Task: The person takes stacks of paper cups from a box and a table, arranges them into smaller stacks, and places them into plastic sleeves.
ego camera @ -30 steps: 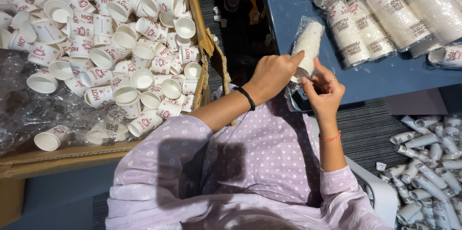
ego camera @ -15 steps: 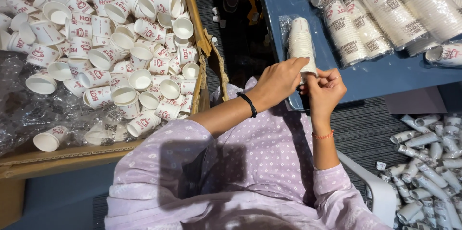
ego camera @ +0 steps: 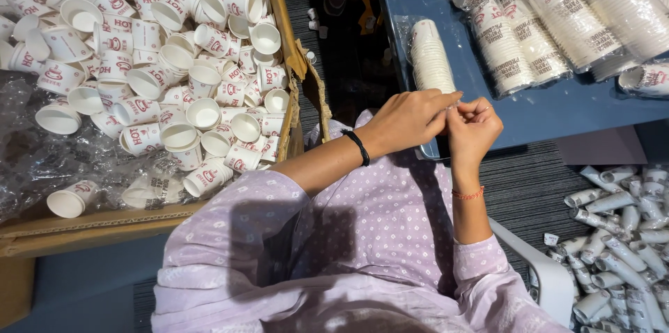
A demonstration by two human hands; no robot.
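A: Head view, centre frame: where's the sleeved cup stack (ego camera: 431, 57)?
B: On the blue bench (ego camera: 557, 113). Left hand (ego camera: 408, 120) and right hand (ego camera: 472, 129) fingers pinch its plastic wrap shut at the near end, apparently to seal it.

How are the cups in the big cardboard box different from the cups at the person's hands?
The cups in the cardboard box lie loose and jumbled, pointing every way; the stack of cups on the blue table is nested in one neat column. The box cups are bare; the stack sits in clear plastic, pinched by both hands. Both are small white paper cups.
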